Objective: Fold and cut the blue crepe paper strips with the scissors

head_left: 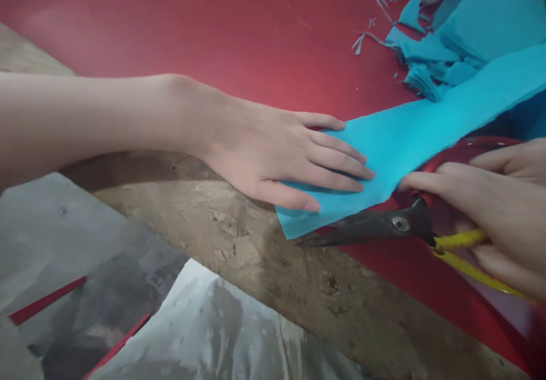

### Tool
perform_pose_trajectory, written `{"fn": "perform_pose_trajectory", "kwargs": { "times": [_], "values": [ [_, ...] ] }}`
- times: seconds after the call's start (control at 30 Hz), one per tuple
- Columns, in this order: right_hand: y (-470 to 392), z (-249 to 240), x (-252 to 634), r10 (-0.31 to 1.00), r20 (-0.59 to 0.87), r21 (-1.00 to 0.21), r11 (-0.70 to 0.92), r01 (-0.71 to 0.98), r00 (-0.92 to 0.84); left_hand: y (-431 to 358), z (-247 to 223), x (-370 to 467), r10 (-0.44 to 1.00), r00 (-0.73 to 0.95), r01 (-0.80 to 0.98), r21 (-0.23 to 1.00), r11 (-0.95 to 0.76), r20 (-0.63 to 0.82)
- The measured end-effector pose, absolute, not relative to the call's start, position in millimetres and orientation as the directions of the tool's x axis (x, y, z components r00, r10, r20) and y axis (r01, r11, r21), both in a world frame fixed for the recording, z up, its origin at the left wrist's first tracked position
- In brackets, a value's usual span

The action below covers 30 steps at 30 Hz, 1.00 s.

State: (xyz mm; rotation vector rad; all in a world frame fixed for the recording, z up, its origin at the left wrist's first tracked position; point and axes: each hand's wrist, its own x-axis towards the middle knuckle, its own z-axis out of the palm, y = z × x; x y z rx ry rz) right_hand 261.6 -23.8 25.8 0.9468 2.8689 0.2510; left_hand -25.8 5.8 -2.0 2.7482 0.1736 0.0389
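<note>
Risk: snagged edge, nicked thumb.

Head view: blue sheet (pixel 392 135) lies across red sheeting (pixel 213 27), its near corner over the bare wood of the desk (pixel 239 238). Left hand (pixel 273 147) flat on it, fingers slightly spread, pressing, not gripping. Right hand (pixel 495 203) closed round yellow-handled shears (pixel 400 223), blades nearly together along the sheet's near edge. Left thumb sits near the blades; a slip could nick it. Blue scraps (pixel 422 78) touch the sheet's far edge; if dragged, they could bunch it. Light palm pressure could let it skew.
</note>
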Motion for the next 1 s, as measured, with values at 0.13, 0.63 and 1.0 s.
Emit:
{"fn": "perform_pose_trajectory", "kwargs": {
  "times": [0.13,0.63,1.0],
  "values": [
    [-28.2,24.9,253.0,0.555,-0.057,0.173,0.824,0.539,-0.83,6.1,-2.0,-26.8,0.13,0.991,0.126,0.352,-0.928,-0.012],
    [-27.4,21.1,250.0,0.487,-0.006,0.067,0.872,0.486,-0.873,6.5,-1.1,-25.7,0.199,0.976,0.216,0.517,-0.828,-0.088],
    [-20.0,22.8,248.9,0.453,0.065,-0.036,0.891,0.452,-0.889,6.8,-2.6,-26.0,0.143,0.99,0.124,0.418,-0.9,0.014]
  ]
}}
